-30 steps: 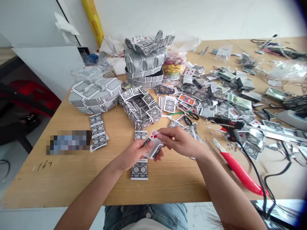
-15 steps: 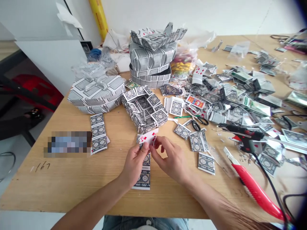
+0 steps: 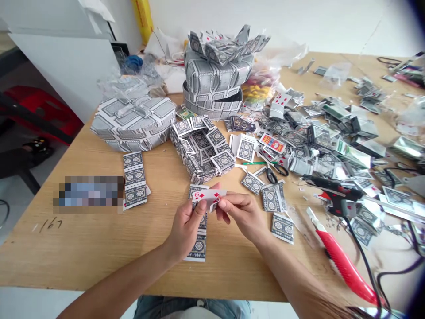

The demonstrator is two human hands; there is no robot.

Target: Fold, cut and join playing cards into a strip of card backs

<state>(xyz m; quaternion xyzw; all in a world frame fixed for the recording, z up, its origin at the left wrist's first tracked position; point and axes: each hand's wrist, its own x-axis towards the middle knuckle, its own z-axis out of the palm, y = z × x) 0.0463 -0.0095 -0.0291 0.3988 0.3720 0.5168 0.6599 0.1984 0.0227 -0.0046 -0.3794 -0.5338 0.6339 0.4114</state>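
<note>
A playing card [image 3: 206,194], a six of diamonds, is held face up between my two hands, and its right end bends downward. My left hand [image 3: 186,226] pinches the left part with the thumb on top. My right hand [image 3: 244,217] grips the right end between thumb and fingers. Under them on the table lies a strip of patterned card backs [image 3: 198,250], partly hidden by my left hand. Just beyond stands an open box woven from cards [image 3: 202,150]. Further left lies another strip of cards [image 3: 134,179].
A lidded card basket [image 3: 133,122] and stacked card baskets [image 3: 215,77] stand behind. Loose and folded cards [image 3: 312,141] cover the right side. Scissors [image 3: 272,175], a glue gun [image 3: 338,195] with its cable and a red-handled cutter [image 3: 345,261] lie at right.
My right hand has turned and shifted slightly right along the card. The card now lies flatter, with its right end bending down. The whole view has shifted a little.
</note>
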